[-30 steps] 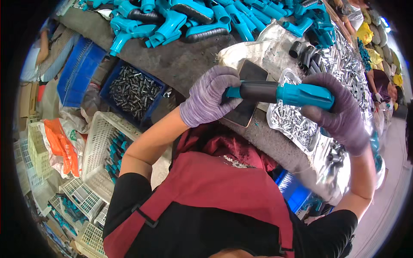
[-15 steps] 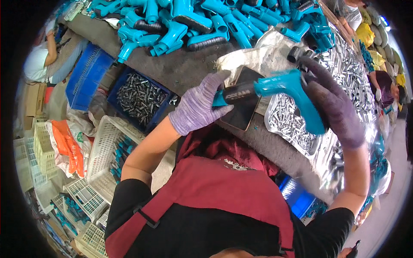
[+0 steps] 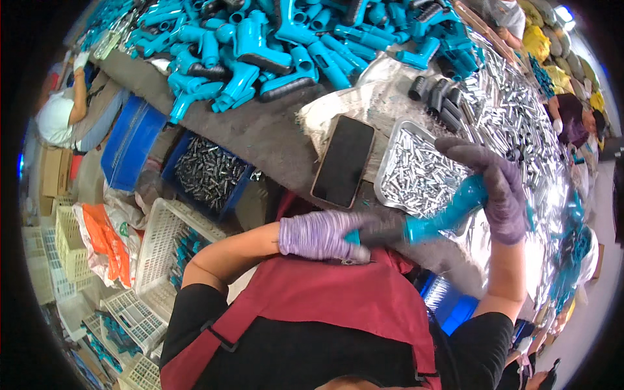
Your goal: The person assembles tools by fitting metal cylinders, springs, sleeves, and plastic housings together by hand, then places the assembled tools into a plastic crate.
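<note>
Low in front of my apron, I hold a teal pistol-shaped plastic tool housing (image 3: 426, 229) with a black collar (image 3: 383, 231). My left hand (image 3: 317, 235), in a lavender knit glove, is closed round the front end by the collar. My right hand (image 3: 504, 198), in a darker purple glove, curls over the other end at the grip; blur and the hand itself hide part of that end. Just beyond lies a dark phone (image 3: 344, 159). Beside it, a tray (image 3: 382, 190) holds small silver metal pins, close to my right hand.
Teal housings (image 3: 253, 42) are heaped at the far side of the bench. Black sleeves (image 3: 430, 94) and loose silver parts (image 3: 520, 117) lie at the right. A blue bin of dark metal parts (image 3: 208, 172) and white crates (image 3: 153, 260) stand left. Other people work at both sides.
Both hands have come down and nearer to my body with the housing. The phone and the pin tray now show more fully. My view has shifted slightly.
</note>
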### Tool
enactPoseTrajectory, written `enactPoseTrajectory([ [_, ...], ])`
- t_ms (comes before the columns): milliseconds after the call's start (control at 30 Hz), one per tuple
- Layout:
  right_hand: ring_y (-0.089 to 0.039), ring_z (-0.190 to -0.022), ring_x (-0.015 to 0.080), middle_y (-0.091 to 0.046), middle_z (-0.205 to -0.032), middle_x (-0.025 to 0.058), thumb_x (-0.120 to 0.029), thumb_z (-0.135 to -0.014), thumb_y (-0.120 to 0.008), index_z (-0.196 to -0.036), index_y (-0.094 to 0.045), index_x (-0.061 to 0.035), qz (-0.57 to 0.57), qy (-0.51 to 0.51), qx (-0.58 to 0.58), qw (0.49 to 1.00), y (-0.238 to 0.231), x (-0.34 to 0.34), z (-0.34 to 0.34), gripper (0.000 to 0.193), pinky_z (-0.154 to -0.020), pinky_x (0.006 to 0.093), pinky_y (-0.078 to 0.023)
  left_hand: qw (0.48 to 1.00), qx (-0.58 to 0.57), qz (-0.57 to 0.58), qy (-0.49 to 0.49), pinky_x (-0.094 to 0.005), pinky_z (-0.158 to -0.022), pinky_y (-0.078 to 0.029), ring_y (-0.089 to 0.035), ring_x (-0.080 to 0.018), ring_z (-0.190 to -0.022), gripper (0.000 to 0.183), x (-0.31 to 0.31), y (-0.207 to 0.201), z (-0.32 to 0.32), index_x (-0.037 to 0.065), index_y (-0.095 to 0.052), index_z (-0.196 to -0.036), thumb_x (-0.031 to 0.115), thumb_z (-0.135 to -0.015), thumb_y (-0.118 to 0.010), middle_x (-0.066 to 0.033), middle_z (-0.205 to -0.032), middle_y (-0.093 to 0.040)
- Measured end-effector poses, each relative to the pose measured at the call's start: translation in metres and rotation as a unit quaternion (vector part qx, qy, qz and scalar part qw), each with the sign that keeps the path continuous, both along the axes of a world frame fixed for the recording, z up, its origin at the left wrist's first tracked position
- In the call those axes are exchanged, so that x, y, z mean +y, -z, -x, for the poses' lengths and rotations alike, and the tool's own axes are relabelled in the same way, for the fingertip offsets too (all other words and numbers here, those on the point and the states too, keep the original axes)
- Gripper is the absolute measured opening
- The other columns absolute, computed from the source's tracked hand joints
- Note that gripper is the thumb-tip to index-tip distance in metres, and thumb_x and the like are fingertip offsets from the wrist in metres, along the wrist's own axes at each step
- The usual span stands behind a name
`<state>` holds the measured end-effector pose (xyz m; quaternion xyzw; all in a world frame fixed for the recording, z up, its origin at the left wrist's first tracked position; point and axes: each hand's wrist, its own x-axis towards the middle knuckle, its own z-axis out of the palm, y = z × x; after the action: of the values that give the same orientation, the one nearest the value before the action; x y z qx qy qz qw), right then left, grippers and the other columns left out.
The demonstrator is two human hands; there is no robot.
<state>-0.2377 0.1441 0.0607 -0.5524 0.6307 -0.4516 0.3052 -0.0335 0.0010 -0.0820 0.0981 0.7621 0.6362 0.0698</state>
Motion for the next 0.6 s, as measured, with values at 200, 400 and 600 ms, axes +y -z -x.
enactPoseTrajectory([
  [200,-0.051,-0.11,0.025,-0.054,-0.118,0.0175,-0.044,-0.091,-0.043,-0.116,-0.051,0.0067,0.063,0.172,-0.134,0.974,0.028,0.045,0.003,0.058,-0.096,0.0349,-0.037,0.902,-0.313,-0.297,0.005,-0.0388,-0.089,-0.042,-0.056,-0.0274,-0.104,0.064,-0.012,-0.014,0.021,0.001,-0.036,-0.13,0.031,-0.08,-0.064,-0.0176,-0.116,-0.055],
  [400,-0.052,-0.109,0.0238,-0.059,-0.109,0.0171,-0.042,-0.089,-0.044,-0.109,-0.056,0.0072,0.0,0.229,-0.12,0.966,0.034,0.093,0.018,0.054,-0.097,0.0346,-0.036,0.953,-0.239,0.063,0.177,-0.0309,-0.07,-0.048,-0.061,-0.0199,-0.076,0.078,0.016,-0.051,0.052,0.001,-0.034,-0.133,0.042,-0.075,-0.067,-0.0127,-0.089,-0.063],
  [600,-0.049,-0.114,0.0268,-0.056,-0.116,0.0163,-0.043,-0.088,-0.046,-0.11,-0.057,0.0029,0.18,0.176,-0.052,0.967,0.053,0.129,0.013,0.052,-0.099,0.0377,-0.034,0.97,-0.15,0.169,0.094,-0.0384,-0.078,-0.047,-0.061,-0.0318,-0.09,0.08,0.048,-0.03,0.061,-0.001,-0.033,-0.132,0.048,-0.077,-0.063,-0.0246,-0.097,-0.059],
])
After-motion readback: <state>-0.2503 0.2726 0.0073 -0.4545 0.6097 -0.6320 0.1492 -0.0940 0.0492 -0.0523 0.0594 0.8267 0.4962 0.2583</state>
